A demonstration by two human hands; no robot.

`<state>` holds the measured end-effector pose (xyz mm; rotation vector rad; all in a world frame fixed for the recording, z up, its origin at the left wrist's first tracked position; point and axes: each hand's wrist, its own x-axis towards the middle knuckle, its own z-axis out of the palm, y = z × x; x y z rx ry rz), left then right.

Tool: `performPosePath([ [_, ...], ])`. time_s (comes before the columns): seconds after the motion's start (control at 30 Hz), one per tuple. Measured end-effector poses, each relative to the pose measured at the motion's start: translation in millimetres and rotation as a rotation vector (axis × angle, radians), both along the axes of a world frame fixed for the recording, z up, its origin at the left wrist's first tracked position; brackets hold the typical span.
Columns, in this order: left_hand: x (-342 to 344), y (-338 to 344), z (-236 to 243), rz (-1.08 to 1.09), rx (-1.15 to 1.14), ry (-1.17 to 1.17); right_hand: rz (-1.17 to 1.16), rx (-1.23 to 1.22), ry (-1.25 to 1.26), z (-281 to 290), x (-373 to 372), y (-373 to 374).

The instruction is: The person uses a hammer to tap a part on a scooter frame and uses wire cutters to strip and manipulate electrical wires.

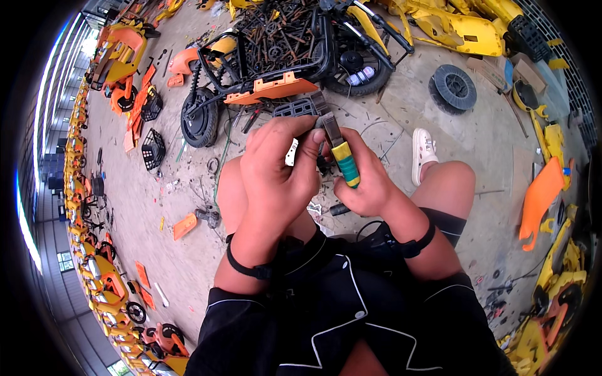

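My right hand [370, 178] is wrapped round a hand tool [346, 164] with a yellow and green handle and a flat grey metal head; its exact kind does not show. Close beside it, my left hand [276, 160] is closed, thumb against the curled fingers, at a small dark grey piece [320, 121] by the tool's metal part. I cannot make out what that piece is. Beyond both hands lies a stripped scooter frame [326, 59] with an orange panel [269, 89] along its near side.
A large heap of rusty metal parts [276, 44] fills the far middle. Wheels [199, 116], black crates [152, 152], a grey cable reel [453, 89] and an orange panel [540, 203] lie around. Yellow and orange scooters [116, 282] line the left. Small scraps litter the concrete floor.
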<state>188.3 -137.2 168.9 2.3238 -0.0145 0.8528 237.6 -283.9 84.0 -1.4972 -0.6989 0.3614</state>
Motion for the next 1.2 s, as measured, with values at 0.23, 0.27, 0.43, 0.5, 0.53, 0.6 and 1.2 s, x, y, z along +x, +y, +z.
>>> performPosePath([
  [0.23, 0, 0, 1, -0.025, -0.003, -0.003, 0.018, 0.015, -0.087, -4, 5, -2],
  [0.27, 1, 1, 1, -0.035, -0.013, -0.005, 0.01, 0.008, -0.077, -6, 4, -2],
  [0.43, 3, -3, 2, 0.022, -0.053, 0.079, 0.056, 0.009, 0.094, -6, 4, -1],
  [0.5, 3, -1, 0, 0.033, 0.021, 0.07, 0.076, -0.006, 0.101, -5, 4, 1],
  [0.53, 4, 1, -3, 0.016, 0.025, 0.061, 0.069, 0.007, 0.139, -5, 4, 2],
  [0.6, 5, 5, -10, -0.018, 0.032, 0.045, 0.055, 0.032, 0.217, -7, 1, 4],
  [1.2, -1, -2, 5, -0.019, 0.032, -0.024, 0.019, 0.131, 0.135, -3, -2, 9],
])
